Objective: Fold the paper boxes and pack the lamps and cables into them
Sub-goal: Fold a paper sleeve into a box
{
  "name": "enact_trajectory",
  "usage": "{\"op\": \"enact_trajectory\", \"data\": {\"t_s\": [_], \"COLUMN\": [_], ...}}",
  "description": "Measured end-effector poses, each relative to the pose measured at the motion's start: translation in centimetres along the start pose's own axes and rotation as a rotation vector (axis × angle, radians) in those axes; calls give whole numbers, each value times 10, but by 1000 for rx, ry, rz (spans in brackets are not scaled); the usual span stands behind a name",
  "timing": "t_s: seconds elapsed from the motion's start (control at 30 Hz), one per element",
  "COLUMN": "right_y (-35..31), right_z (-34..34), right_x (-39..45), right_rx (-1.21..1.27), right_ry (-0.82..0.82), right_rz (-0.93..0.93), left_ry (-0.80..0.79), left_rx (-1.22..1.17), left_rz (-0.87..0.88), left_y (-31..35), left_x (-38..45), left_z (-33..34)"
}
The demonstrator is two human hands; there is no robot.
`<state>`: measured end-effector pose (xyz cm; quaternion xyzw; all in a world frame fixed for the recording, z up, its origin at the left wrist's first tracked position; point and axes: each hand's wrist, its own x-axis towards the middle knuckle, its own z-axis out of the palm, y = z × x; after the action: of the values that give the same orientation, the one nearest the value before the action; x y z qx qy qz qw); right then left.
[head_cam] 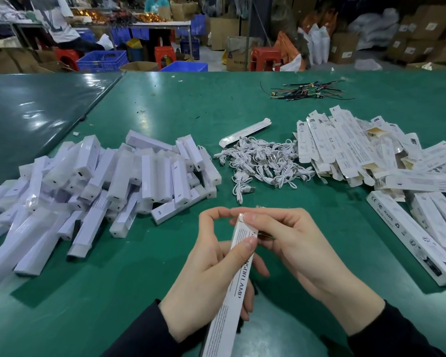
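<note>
A long white paper box [232, 292] printed "SENSOR LAMP" stands tilted between my hands near the table's front edge. My left hand [206, 264] grips its middle, thumb across the front face. My right hand [281, 240] pinches the box's top end with its fingertips at the flap. A heap of white lamps [101, 181] in clear wrap lies at the left. A tangle of white cables [263, 161] lies in the middle. Flat unfolded boxes [345, 148] are piled at the right.
The green table [165, 104] stretches away from me. Folded boxes [410, 238] lie at the right front, and one more box [245, 131] behind the cables. Loose coloured wires [309, 91] sit at the back. People, crates and cartons fill the room beyond.
</note>
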<state>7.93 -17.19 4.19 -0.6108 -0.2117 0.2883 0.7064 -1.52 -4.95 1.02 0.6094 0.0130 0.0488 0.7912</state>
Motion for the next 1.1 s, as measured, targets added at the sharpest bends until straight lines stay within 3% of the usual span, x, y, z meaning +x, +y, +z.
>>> {"op": "enact_trajectory", "data": {"t_s": [0.57,0.9,1.1], "right_y": [3,7,7], "right_z": [-3,-3,-4], "right_x": [2,1,3], "right_rx": [78,-30,45], "right_ry": [-36,-49,-26], "right_rz": [63,-80,55], "left_ry": [-16,-18,-10], "left_rx": [-13,-42,30], "left_rz": [-40,-67,-82], "left_y": [1,8,8], "left_x": [0,2,2], "left_z": [-2,-3,-4]}}
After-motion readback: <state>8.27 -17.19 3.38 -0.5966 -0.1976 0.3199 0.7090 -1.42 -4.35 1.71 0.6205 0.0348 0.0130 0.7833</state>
